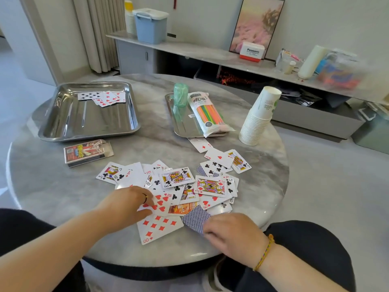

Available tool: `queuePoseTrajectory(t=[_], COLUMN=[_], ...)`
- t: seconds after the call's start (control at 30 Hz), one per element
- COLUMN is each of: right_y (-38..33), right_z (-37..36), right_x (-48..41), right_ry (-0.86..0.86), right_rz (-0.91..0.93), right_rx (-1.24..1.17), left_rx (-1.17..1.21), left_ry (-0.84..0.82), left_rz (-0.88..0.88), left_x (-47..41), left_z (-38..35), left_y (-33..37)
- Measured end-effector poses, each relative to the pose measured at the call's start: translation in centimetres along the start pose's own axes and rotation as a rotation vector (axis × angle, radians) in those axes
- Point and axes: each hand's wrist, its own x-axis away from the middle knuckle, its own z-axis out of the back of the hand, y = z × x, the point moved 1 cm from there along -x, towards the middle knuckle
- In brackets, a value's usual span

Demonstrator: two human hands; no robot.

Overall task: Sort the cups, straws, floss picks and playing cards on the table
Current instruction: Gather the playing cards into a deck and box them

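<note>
Several playing cards [179,182] lie scattered face up on the near half of the round marble table [52,186]. My left hand [130,202] pinches a red hearts card [161,204] at the pile's left edge. My right hand [229,230] grips a few face-down blue-backed cards [194,220]. A large steel tray [69,123] at the far left holds a few cards [103,98]. A smaller steel tray [181,127] carries a pack of coloured straws [208,114] and a green floss pick container [180,98]. A stack of paper cups [260,116] stands at the right.
A card box [87,152] lies in front of the large tray. Behind the table runs a low cabinet [210,53] with a blue bin [150,25], a framed picture [256,24], a small Panasonic box [252,51] and clutter at its right end.
</note>
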Motion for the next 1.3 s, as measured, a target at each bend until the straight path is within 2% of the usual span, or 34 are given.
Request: queuePoseTrajectory(t=[0.07,0.13,0.23,0.3,0.43,0.53,0.63,1.0,1.2,1.3], right_y=[0.5,1.0,3.3,5.2,8.6,10.9,12.1,14.1,13.9,14.0], right_z=[0.7,1.6,1.6,0.4,-0.7,-0.8,-1.1,-1.2,-1.0,-0.8], right_x=[-1.2,-3.0,-6.1,-7.9,-10.2,-10.3,-9.9,-9.0,-9.3,-9.2], right_ry=[0.191,0.285,0.119,-0.028,-0.088,-0.317,-0.503,-0.602,-0.606,-0.605], right_rz=[-0.064,-0.208,-0.564,-0.677,-0.691,-0.579,-0.574,-0.877,-0.896,-0.892], right_rx=[-0.125,-0.253,-0.589,-0.621,-0.519,-0.247,-0.189,-0.204,-0.204,-0.219], left_rx=[0.038,0.071,0.131,0.182,0.225,0.245,0.226,-0.036,0.023,0.089], left_ry=[0.017,0.058,0.178,0.228,0.204,0.092,-0.008,-0.109,-0.188,-0.135], left_rz=[0.032,0.082,0.162,0.190,0.192,0.233,0.298,0.256,0.308,0.279], left_x=[-0.5,-1.1,-2.8,-4.3,-8.6,-12.1,-15.2,-19.5,-20.3,-20.0], left_z=[0.3,1.0,2.6,3.6,4.3,3.6,2.8,2.0,2.2,2.0], left_y=[-0.1,-0.2,0.0,0.5,2.5,4.1,5.5,8.7,9.2,9.4])
